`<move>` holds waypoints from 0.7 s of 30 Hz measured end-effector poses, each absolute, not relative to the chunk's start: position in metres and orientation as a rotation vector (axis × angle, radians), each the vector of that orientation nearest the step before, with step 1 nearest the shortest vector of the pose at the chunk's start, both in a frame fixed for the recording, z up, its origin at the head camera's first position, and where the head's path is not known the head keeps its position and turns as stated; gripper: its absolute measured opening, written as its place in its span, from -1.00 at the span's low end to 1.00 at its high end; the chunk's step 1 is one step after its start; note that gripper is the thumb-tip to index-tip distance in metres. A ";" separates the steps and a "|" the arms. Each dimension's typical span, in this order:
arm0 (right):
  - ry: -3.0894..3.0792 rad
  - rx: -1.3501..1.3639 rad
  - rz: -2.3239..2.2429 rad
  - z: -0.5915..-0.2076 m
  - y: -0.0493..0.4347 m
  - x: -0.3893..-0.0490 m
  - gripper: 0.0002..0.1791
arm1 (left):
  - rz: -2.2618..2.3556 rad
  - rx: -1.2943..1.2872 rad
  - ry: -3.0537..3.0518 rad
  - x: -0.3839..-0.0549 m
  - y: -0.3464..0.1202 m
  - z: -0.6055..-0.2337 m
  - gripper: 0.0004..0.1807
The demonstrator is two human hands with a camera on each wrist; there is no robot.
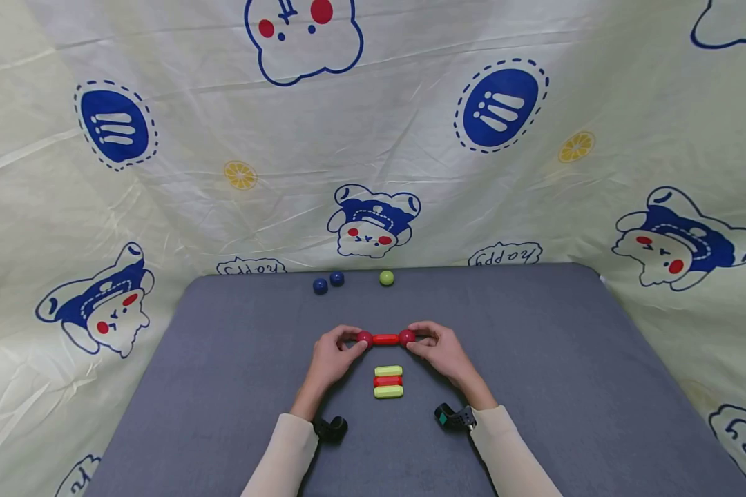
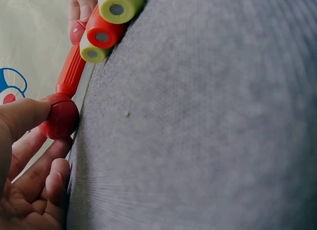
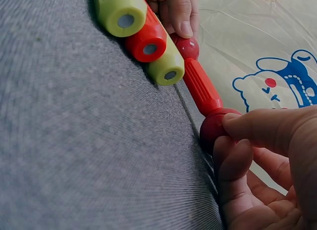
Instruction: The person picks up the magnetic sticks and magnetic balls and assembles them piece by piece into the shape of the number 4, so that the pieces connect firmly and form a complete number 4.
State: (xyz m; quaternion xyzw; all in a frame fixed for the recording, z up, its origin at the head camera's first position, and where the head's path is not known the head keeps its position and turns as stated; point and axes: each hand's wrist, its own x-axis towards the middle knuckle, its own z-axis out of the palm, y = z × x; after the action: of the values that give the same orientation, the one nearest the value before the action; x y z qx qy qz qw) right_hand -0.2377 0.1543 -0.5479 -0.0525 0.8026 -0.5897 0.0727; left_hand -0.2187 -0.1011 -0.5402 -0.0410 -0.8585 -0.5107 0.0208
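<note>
A red magnetic rod [image 1: 385,339] lies crosswise between two dark red balls, one at each end. My left hand [image 1: 333,356] pinches the left ball [image 2: 62,117] between thumb and fingers. On the other side my right hand [image 1: 440,351] pinches the right ball [image 3: 216,132] the same way. Both balls meet the rod's ends, forming a straight dumbbell shape. Nearer to me, between the forearms, a red rod [image 1: 388,381] lies between two yellow-green rods, the far one [image 1: 388,371] and the near one [image 1: 388,392]. Grey discs show in their ends in the wrist views.
Two dark blue balls [image 1: 320,286] and a yellow-green ball [image 1: 387,277] sit near the far edge of the grey cloth-covered table [image 1: 255,331]. A printed curtain [image 1: 398,152] hangs behind it. Black wrist devices [image 1: 331,429] are worn on both wrists.
</note>
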 end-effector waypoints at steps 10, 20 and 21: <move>2.427 -0.199 -1.749 -0.546 0.158 -0.233 -0.60 | -1.596 -0.151 -2.652 -0.222 -0.100 -0.538 -0.73; 2.436 -0.236 -1.724 -0.542 0.156 -0.230 -0.61 | -1.564 -0.072 -2.660 -0.226 -0.100 -0.537 -0.74; 2.436 -0.244 -1.724 -0.542 0.155 -0.230 -0.61 | -1.558 -0.069 -2.660 -0.227 -0.100 -0.537 -0.74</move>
State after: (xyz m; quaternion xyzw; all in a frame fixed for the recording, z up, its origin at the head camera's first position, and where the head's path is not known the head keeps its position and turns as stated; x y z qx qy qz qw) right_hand -0.2303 0.1554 -0.5424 -0.0814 0.8114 -0.5741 0.0737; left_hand -0.2270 -0.1002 -0.5368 -0.0223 -0.8623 -0.5051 0.0289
